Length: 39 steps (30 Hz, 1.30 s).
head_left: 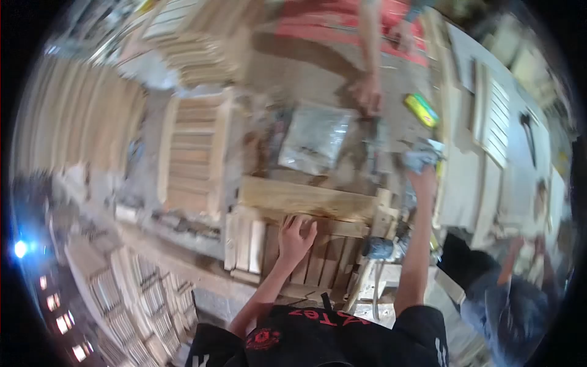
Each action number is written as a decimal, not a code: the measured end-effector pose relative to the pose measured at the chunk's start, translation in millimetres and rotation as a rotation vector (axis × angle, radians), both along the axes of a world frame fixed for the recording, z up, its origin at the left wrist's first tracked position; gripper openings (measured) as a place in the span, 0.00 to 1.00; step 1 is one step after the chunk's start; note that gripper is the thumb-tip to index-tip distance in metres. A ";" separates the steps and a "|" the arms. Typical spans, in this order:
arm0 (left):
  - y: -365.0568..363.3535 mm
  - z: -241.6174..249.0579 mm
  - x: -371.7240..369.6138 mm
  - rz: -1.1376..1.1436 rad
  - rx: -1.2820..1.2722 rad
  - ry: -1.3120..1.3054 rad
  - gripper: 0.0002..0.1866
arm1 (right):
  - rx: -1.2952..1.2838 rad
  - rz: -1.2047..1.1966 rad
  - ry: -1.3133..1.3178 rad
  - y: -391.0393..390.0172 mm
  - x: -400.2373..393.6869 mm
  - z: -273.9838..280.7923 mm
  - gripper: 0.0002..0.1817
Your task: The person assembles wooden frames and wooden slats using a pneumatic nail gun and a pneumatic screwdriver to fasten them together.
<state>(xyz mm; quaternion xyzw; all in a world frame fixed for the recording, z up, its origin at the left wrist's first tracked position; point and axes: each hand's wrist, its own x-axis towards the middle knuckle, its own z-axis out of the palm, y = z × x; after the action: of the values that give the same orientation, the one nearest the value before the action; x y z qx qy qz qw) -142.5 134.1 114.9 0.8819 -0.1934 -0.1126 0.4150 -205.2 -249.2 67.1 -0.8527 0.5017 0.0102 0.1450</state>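
My left hand (296, 235) rests with fingers apart on the near wooden rail of a slatted wooden panel (318, 260). It lies at the bench edge in front of my body. Stretched out to the right, my right hand (425, 174) is closed on a crumpled grey-blue cloth (422, 158), blurred and partly hidden. Just beyond the cloth lies a yellow-green packet (422, 110). A thick wooden board (306, 197) runs across behind the panel, and a clear plastic bag (318, 137) lies farther back.
Across the bench, another person's hand (367, 95) reaches down near a thin dark tool. A slatted panel (194, 153) lies at left, beside stacked wooden pieces (79, 116). More panels (492, 116) lie on the right. A second person (513, 312) is at the lower right.
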 end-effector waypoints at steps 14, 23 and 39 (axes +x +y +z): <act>68.9 -12.3 76.0 0.071 -0.031 0.082 0.09 | 0.003 -0.243 -0.155 -19.6 -5.6 -65.1 0.23; -114.1 -106.1 137.3 0.060 0.223 -0.268 0.27 | 0.700 -0.485 -0.786 141.7 -121.5 198.8 0.17; -88.8 -108.2 167.6 -0.165 0.007 -0.169 0.11 | 0.971 -0.571 -0.728 212.3 -155.8 200.1 0.14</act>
<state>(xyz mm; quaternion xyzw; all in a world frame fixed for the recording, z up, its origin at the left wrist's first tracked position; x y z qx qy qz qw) 25.1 45.3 6.8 0.8707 -0.2993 -0.0726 0.3834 -361.0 -36.9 267.2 -0.4736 0.5652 -0.0922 0.6692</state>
